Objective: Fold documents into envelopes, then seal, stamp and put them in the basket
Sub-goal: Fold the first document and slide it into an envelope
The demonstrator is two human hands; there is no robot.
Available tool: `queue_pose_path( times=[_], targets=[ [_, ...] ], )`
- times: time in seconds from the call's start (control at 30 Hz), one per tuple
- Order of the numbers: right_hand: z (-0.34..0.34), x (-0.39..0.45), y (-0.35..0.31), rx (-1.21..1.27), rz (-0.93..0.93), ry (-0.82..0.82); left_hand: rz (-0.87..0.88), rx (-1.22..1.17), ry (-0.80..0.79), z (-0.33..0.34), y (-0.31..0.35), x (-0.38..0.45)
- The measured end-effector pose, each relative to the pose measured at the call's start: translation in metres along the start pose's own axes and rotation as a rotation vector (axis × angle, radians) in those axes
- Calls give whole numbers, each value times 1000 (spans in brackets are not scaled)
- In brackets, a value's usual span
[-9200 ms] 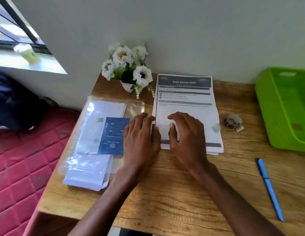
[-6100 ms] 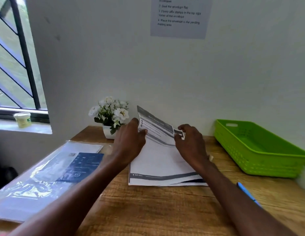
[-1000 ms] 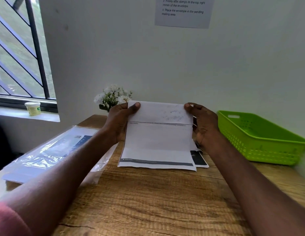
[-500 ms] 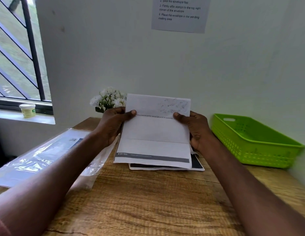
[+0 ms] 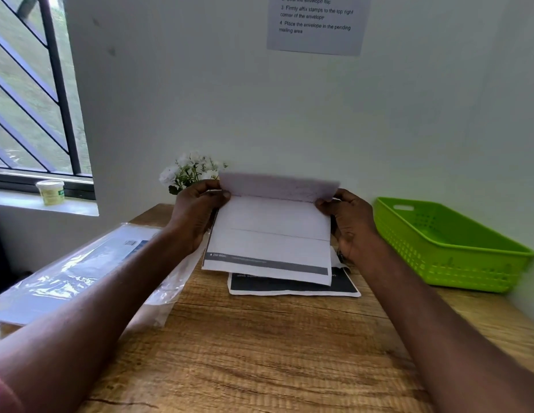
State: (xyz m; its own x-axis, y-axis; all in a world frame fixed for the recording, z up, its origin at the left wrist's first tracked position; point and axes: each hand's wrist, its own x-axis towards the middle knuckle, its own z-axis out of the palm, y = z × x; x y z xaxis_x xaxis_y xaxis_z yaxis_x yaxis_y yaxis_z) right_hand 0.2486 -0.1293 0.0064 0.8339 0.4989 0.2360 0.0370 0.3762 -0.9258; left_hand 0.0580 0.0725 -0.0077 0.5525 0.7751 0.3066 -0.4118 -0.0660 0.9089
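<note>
Two bare forearms reach in from the lower corners of the frame across a wooden table (image 5: 259,353), meeting at a sheet of paper held up at the centre. The left hand (image 5: 194,216) pinches the left edge of the document (image 5: 268,234) between thumb and curled fingers, and the right hand (image 5: 349,225) pinches the right edge in the same way. The sheet is raised off the table and faces the camera; its top strip is bent over toward the viewer along a crease, a second crease crosses its middle, and a grey printed band runs along its lower edge.

Directly beneath it, at lower centre, more printed sheets (image 5: 292,286) lie flat on the wood, a dark band showing at their near edge. At middle left, a clear plastic sleeve of envelopes (image 5: 81,269) rests on the table, partly covered by the left forearm. At middle right, a bright green basket (image 5: 450,245) sits near the right hand, apart from it, against the wall.

Behind the held sheet, a small bunch of white flowers (image 5: 191,171) stands against the pale wall. At far left, a small tub (image 5: 50,191) sits on the sill of a barred window (image 5: 30,93). At the top of the frame, a printed notice (image 5: 318,23) is fixed to the wall, its visible lines numbered and mentioning sealing the flap, stamps and a mailing area.
</note>
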Motion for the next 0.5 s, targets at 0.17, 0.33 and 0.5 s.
queue_pose_path(
  times=[0.17, 0.33, 0.5],
  targets=[
    [0, -2, 0, -3, 12, -18, -15, -22, 5, 4, 5, -4],
    [0, -4, -4, 32, 64, -41, -131, -129, -37, 1, 10, -6],
    [-1, -6, -7, 178, 157, -87, -81, -114, -14, 4, 10, -7]
  ],
)
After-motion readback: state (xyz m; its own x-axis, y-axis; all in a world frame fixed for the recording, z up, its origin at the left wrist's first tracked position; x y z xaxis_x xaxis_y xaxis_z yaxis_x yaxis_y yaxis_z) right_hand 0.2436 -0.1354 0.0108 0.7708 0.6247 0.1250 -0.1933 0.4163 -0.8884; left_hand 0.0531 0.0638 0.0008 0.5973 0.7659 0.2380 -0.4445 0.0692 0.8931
